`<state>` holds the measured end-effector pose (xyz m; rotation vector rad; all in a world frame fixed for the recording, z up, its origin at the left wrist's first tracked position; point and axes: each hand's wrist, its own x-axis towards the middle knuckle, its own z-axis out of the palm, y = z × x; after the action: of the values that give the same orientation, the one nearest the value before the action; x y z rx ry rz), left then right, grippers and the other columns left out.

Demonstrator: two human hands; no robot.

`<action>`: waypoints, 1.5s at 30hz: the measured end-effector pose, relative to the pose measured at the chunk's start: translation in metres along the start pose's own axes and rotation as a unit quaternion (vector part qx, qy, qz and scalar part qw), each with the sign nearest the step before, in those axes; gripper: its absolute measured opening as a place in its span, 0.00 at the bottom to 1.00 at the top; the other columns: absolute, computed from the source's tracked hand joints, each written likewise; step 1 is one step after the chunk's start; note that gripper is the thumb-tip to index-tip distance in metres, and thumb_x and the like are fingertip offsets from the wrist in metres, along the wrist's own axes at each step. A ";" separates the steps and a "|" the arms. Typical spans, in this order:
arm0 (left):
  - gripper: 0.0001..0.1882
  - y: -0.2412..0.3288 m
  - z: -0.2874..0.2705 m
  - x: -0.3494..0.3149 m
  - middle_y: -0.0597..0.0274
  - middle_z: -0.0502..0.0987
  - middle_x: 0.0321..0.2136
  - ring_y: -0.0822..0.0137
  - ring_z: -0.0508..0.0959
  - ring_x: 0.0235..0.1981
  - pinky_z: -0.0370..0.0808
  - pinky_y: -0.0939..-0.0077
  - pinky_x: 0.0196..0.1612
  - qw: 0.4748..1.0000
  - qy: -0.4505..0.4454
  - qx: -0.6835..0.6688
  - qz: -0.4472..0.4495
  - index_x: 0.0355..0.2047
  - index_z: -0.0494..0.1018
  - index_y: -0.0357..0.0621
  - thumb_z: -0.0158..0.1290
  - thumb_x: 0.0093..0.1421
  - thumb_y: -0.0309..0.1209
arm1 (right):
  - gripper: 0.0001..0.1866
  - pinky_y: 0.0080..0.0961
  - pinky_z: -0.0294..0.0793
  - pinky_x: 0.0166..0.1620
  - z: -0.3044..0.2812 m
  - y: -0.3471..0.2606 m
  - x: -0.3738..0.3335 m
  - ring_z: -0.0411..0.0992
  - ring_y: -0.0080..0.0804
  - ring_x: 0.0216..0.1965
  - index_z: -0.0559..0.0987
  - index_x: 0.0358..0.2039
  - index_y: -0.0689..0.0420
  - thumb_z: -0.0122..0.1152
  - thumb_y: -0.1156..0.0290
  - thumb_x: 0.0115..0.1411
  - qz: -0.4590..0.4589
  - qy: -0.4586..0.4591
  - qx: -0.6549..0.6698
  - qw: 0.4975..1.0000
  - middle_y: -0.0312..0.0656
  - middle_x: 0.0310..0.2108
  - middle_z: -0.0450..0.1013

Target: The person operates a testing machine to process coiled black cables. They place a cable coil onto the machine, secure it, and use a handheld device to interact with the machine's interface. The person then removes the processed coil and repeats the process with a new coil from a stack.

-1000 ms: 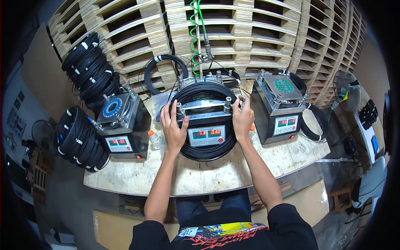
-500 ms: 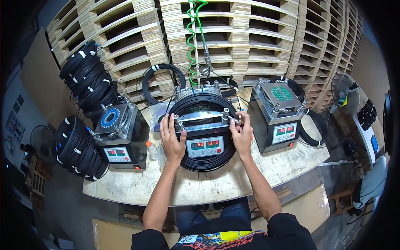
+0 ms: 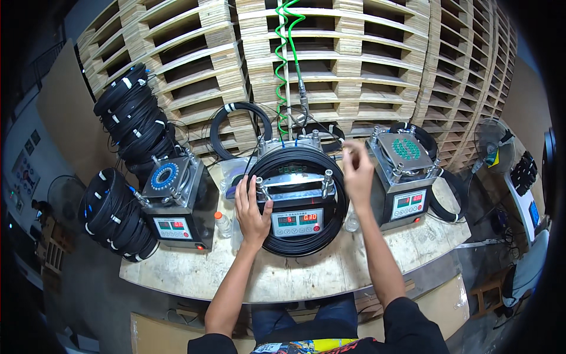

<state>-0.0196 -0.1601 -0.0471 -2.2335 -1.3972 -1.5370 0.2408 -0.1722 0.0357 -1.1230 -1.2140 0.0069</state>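
Note:
A black cable coil (image 3: pixel 303 248) hangs around the middle metal machine, whose front panel (image 3: pixel 298 222) shows lit red digits. My left hand (image 3: pixel 252 215) rests at the coil's left side, by the machine's left metal post (image 3: pixel 261 190); its fingers are stretched up and its thumb stands apart. Right of the coil, my right hand (image 3: pixel 358 174) is raised off the machine, near the far-right post (image 3: pixel 327 182). Its fingers are bent together and slightly blurred; whether something thin is between them is hidden.
Similar machines stand left (image 3: pixel 174 200) and right (image 3: pixel 404 177). Stacked black cable coils (image 3: pixel 112 215) fill the left side, with another coil (image 3: pixel 215 133) leaning behind. Orange-capped bottle (image 3: pixel 223 225) stands left of the middle machine. Wooden pallets (image 3: pixel 330 44) rise behind, with a green air hose (image 3: pixel 295 44) hanging down.
My right hand has left the machine's right post and moved up and right. My left hand stays by the left post. The panel digits have changed, and the whole view has shifted slightly.

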 end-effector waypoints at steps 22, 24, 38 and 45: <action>0.42 0.000 0.004 -0.001 0.43 0.62 0.63 0.40 0.59 0.65 0.56 0.48 0.66 1.000 -0.002 0.006 -0.004 0.65 0.62 0.39 0.35 0.66 0.63 | 0.14 0.35 0.73 0.38 0.117 0.082 0.117 0.74 0.42 0.34 0.78 0.37 0.65 0.70 0.68 0.55 -0.091 -0.576 -0.134 0.801 0.49 0.33 0.78; 0.41 0.000 0.004 -0.001 0.43 0.62 0.63 0.40 0.59 0.65 0.56 0.48 0.66 1.000 0.001 0.006 -0.008 0.65 0.61 0.39 0.36 0.66 0.63 | 0.14 0.36 0.73 0.39 0.111 0.068 0.115 0.75 0.44 0.35 0.78 0.38 0.65 0.68 0.69 0.57 -0.102 -0.557 -0.147 0.811 0.51 0.34 0.78; 0.12 -0.042 -0.008 0.096 0.55 0.82 0.33 0.68 0.79 0.35 0.75 0.72 0.43 0.968 0.108 -0.194 -0.116 0.44 0.77 0.35 0.51 0.68 0.32 | 0.07 0.29 0.75 0.31 0.079 0.085 0.078 0.79 0.33 0.28 0.76 0.33 0.65 0.64 0.75 0.58 0.113 -0.155 0.067 0.979 0.48 0.27 0.78; 0.18 -0.074 0.049 0.192 0.63 0.82 0.37 0.75 0.78 0.35 0.75 0.80 0.38 0.868 -0.406 -0.286 -0.014 0.51 0.77 0.39 0.59 0.62 0.32 | 0.06 0.41 0.73 0.37 0.083 0.050 0.059 0.77 0.54 0.34 0.73 0.36 0.67 0.57 0.77 0.62 0.039 -0.067 0.000 0.997 0.57 0.29 0.77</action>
<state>-0.0242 0.0286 0.0488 -3.5251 -1.1745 -1.1309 0.2305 -0.0592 0.0376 -1.1837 -1.2880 0.1439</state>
